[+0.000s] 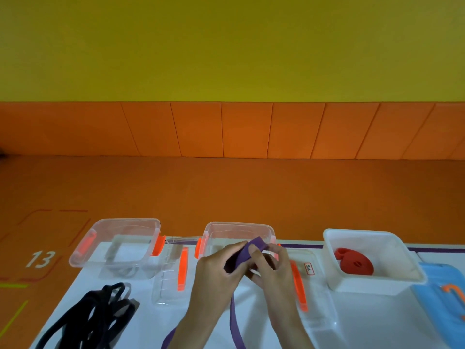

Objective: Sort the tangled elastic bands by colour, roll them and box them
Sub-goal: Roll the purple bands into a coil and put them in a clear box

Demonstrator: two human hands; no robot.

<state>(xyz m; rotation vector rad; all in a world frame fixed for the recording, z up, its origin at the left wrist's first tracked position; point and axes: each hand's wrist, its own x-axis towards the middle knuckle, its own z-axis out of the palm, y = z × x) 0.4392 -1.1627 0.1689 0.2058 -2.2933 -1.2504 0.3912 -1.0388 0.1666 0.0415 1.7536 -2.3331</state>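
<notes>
You have three boxes in front of you: left clear box (125, 250) and middle clear box (239, 224), that's two clear, plus one white box (364, 289); three lids, left clear lid (168, 280), right clear lid (314, 298), one blue lid (437, 298); one purple band (247, 253); one red roll (354, 263); black bands (100, 316) tangled, no clean count.

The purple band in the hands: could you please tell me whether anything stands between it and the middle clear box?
Nothing visible does. The left hand and right hand hold the purple band just in front of the middle clear box, whose top is open.
</notes>
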